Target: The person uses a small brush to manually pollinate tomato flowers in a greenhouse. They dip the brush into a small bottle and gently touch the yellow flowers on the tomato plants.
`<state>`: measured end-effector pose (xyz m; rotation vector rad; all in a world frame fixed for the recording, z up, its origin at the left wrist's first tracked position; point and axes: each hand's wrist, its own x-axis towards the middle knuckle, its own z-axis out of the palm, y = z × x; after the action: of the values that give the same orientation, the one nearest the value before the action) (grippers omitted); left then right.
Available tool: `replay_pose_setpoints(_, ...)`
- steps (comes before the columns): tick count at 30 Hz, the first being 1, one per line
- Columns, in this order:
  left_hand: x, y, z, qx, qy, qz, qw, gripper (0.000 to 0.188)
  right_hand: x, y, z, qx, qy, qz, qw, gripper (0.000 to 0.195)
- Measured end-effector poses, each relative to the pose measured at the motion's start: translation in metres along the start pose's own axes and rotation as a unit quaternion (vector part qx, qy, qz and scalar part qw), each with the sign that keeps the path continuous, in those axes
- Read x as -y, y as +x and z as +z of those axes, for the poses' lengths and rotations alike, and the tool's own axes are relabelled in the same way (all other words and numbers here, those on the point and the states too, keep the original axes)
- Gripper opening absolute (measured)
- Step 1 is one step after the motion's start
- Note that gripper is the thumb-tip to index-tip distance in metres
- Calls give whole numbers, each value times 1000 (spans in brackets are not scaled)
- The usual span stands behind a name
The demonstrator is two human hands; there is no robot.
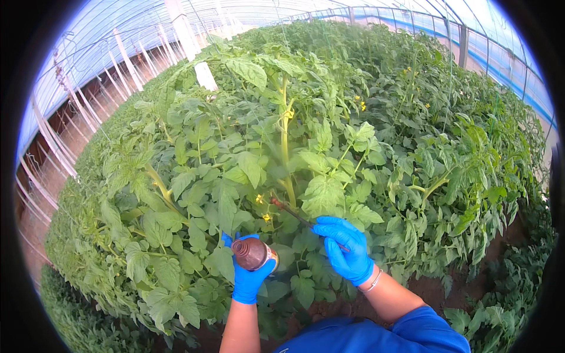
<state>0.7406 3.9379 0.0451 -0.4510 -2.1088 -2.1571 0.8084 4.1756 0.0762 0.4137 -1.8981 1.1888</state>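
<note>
My left hand point(251, 278), in a blue glove, is closed around a brown bottle point(254, 255) that has an open threaded neck and a label with writing. My right hand point(346, 249), gloved in blue too, grips a thin dark stick or brush handle point(300, 217) between the fingers. The reddish-brown tip of this tool point(276, 203) points up and to the left, close to yellow tomato flowers point(266, 217); whether it touches a blossom I cannot tell. Just behind the tip rises the thick pale stem of a tomato plant point(284, 137).
Dense tomato foliage surrounds both hands. More plants point(512, 287) grow at the lower right beside bare soil point(430, 291). A white post point(190, 39) stands at the upper left, and thin strings hang among the plants under the greenhouse's film roof.
</note>
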Motion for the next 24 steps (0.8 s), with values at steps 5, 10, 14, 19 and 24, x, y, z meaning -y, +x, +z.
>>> replay_pose_setpoints(5,-12,-3,-17,-29,58,60,996,114,-22,-1,35,22,-45,-26,998,35)
replay_pose_setpoints(10,0,-5,-36,-38,152,152,976,86,-27,1,50,30,-61,-7,998,36)
replay_pose_setpoints(14,-8,-7,-35,-25,153,175,972,85,-37,3,56,13,-72,-17,997,36)
replay_pose_setpoints(19,-14,-13,-43,-37,134,132,982,67,-15,5,43,6,-23,36,999,27)
replay_pose_setpoints(24,-18,-10,-46,-26,114,145,982,67,-6,-7,32,13,-2,54,998,24)
